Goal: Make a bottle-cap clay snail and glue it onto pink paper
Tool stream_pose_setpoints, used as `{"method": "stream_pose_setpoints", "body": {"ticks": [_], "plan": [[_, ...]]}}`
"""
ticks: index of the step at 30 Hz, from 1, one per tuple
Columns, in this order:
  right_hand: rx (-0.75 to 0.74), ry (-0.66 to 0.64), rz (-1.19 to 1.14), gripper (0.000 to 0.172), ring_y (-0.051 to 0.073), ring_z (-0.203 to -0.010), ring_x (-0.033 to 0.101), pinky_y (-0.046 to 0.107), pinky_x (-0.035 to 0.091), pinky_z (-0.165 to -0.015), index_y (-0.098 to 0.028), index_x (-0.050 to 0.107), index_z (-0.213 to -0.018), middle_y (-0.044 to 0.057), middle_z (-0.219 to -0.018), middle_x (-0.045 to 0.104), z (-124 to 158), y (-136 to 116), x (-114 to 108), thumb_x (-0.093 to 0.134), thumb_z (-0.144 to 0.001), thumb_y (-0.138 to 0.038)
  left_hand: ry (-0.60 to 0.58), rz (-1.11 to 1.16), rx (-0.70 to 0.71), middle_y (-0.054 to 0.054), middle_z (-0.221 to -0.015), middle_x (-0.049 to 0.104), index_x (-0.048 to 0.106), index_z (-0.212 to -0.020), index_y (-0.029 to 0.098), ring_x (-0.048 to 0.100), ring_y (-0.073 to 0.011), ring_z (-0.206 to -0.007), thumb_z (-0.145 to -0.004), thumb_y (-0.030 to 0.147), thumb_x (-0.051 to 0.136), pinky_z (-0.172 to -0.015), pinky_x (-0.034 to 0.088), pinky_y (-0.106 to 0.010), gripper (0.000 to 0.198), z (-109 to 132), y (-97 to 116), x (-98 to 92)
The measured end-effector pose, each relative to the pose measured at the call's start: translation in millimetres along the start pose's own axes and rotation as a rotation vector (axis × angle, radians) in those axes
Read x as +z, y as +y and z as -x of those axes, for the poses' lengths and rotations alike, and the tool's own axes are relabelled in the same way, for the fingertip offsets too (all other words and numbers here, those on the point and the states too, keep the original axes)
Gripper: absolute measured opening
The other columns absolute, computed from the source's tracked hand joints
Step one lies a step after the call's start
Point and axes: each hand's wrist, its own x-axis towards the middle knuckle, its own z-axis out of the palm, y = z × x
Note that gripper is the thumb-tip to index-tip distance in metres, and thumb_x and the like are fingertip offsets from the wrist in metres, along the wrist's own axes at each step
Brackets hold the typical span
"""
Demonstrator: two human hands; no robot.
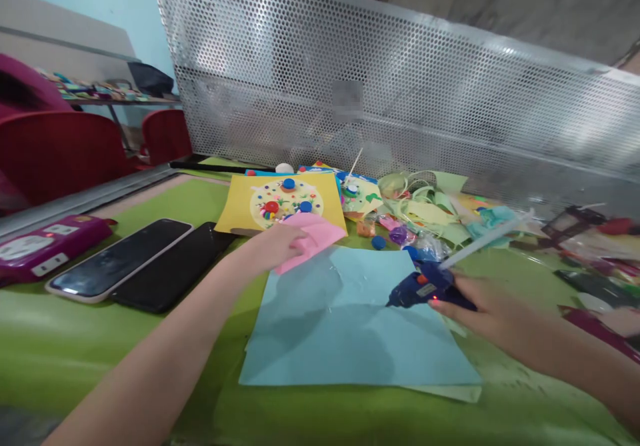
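Note:
My right hand (pixel 473 299) is wrapped round a dark blue hot glue gun (pixel 423 287). A pale glue stick (pixel 487 238) sticks out of its back, and the nozzle points down to the left over a light blue paper sheet (pixel 360 346). Glossy marks, perhaps glue, show on the sheet. Between the fingers of my left hand (pixel 280 245) is a pink piece of paper (pixel 317 236), at the sheet's upper left edge. Just behind it lies a yellow card (pixel 235 199) bearing a pale round shape, bottle caps and small beads.
Two phones (pixel 120 256) and a purple box-like device (pixel 50 246) lie at left. Paper scraps (pixel 435 213), bottle caps and small plastic bags (pixel 430 243) clutter the back right. A perforated metal panel (pixel 300 66) stands behind the green table (pixel 210 399). Another person's hand (pixel 620 321) is at far right.

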Motion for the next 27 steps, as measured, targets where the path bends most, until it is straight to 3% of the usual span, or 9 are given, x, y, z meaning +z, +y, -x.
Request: {"method": "stream_pose_setpoints", "body": {"ticks": [4,7,10,16,22,27], "plan": [[-0.021,0.038,-0.018,0.028,0.023,-0.063,0.061,0.031,0.044,-0.056,-0.021,0.056,-0.079,0.005,-0.070,0.066,-3,-16,-1,0.040,-0.082,-0.044,0.003,-0.024,0.003,-0.005,-0.115,0.063,0.068,-0.099,0.022,0.057,-0.0264,-0.105,-0.082,0.027,0.044,-0.087,0.043,-0.034,0.031,-1,1,-1.7],[-0.120,0.089,-0.036,0.027,0.024,-0.079,0.062,0.030,0.046,-0.065,-0.020,0.057,-0.092,0.006,-0.088,0.067,-23,-31,1,0.040,-0.085,-0.041,0.013,-0.030,0.033,-0.004,-0.116,0.063,0.068,-0.097,0.021,0.057,-0.0244,-0.103,-0.082,0.025,0.043,-0.087,0.043,-0.032,0.030,1,3,-3.2],[-0.172,0.041,0.013,0.027,0.023,-0.090,0.062,0.029,0.045,-0.072,-0.018,0.055,-0.103,0.009,-0.102,0.065,-46,-46,6,0.039,-0.088,-0.033,0.012,-0.024,0.071,-0.002,-0.107,0.067,0.068,-0.091,0.022,0.061,-0.0202,-0.094,-0.082,0.023,0.040,-0.082,0.045,-0.027,0.029,3,3,-4.1],[-0.089,0.084,0.126,0.028,0.027,-0.086,0.062,0.030,0.040,-0.066,-0.011,0.053,-0.101,0.016,-0.097,0.065,-67,-54,11,0.037,-0.090,-0.030,0.025,-0.034,0.058,-0.006,-0.112,0.065,0.064,-0.102,0.019,0.059,-0.0233,-0.101,-0.078,0.025,0.047,-0.085,0.044,-0.030,0.030,2,-1,-2.6],[0.020,0.087,0.202,0.024,0.027,-0.082,0.063,0.028,0.038,-0.060,-0.012,0.052,-0.099,0.015,-0.092,0.066,-47,-30,2,0.038,-0.090,-0.029,0.010,-0.045,0.058,-0.006,-0.092,0.069,0.065,-0.083,0.018,0.063,-0.0225,-0.086,-0.081,0.022,0.043,-0.074,0.046,-0.029,0.023,3,2,-3.1],[0.033,0.135,0.182,0.022,0.024,-0.068,0.064,0.026,0.037,-0.052,-0.016,0.055,-0.087,0.010,-0.077,0.067,-11,-12,1,0.042,-0.087,-0.034,0.005,-0.027,0.051,-0.007,-0.102,0.064,0.062,-0.095,0.016,0.060,-0.0205,-0.092,-0.086,0.026,0.051,-0.082,0.046,-0.035,0.018,2,1,-1.7]]}}
